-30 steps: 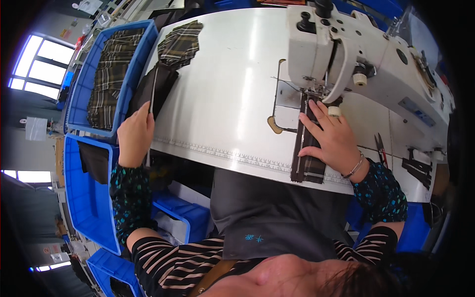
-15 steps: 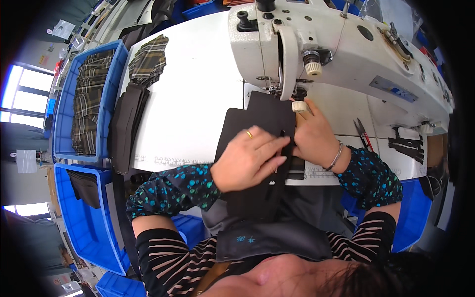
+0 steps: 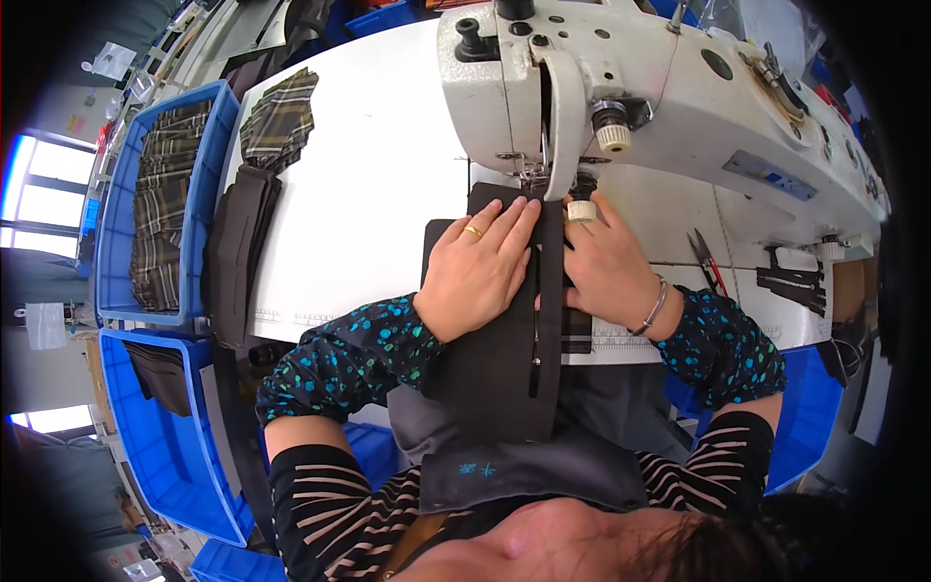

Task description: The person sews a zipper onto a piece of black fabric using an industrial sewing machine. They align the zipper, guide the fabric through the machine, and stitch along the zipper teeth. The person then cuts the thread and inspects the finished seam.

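Note:
A dark fabric piece [image 3: 485, 378] with a long slit lies under the sewing machine's needle area [image 3: 531, 179] and hangs over the table's front edge toward my lap. My left hand [image 3: 480, 267] rests flat on it, fingers stretched toward the presser foot, a ring on one finger. Along the slit runs a narrow dark strip [image 3: 551, 301], with small light marks beside it. My right hand [image 3: 609, 267] lies at the fabric's right edge. Its fingers reach forward, partly hidden behind a white knob [image 3: 582, 210], and its thumb is apart, touching the edge.
Red-handled snips [image 3: 713, 267] and several dark strips [image 3: 795, 281] lie to the right. On the left are plaid pieces [image 3: 281, 116], a stack of dark pieces [image 3: 238, 252], a blue bin of plaid fabric [image 3: 223, 145] and another blue bin [image 3: 175, 466]. The white machine arm [image 3: 679, 107] overhangs the table.
My left hand has moved forward and flattened, its fingertips now close to the presser foot. The fabric has straightened, showing more of the slit. My right hand stays about where it was.

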`<state>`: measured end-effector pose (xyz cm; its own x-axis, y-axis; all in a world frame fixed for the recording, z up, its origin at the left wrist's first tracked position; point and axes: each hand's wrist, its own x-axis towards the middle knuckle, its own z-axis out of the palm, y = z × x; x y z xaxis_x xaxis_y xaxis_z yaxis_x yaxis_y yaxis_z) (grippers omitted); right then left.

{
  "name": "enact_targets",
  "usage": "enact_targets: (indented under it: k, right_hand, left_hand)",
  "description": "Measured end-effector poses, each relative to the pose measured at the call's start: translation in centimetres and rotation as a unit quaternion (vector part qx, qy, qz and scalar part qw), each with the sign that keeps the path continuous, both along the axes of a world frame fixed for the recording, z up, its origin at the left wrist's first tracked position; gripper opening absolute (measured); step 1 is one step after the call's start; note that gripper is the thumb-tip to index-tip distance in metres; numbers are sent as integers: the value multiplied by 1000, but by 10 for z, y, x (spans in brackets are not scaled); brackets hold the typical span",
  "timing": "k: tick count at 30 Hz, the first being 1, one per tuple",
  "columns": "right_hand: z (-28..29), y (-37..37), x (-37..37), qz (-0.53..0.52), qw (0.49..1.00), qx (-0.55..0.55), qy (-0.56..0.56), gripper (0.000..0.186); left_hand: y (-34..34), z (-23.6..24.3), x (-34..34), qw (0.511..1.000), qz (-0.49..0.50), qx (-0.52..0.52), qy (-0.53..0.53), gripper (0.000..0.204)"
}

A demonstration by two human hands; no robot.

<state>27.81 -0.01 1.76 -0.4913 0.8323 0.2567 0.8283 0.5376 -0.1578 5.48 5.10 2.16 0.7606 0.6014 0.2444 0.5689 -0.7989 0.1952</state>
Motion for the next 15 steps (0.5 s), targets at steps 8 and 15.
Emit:
enact_targets:
  k: [8, 15]
  right_hand:
    - [3, 0, 0, 5, 1000, -12, 2, 60]
    - [2, 1, -1, 8, 1000, 0, 30, 60]
  left_hand:
    - [9, -2, -1, 999, -20, 12, -39, 59]
    - [30, -8, -2, 999, -1, -13, -39, 48]
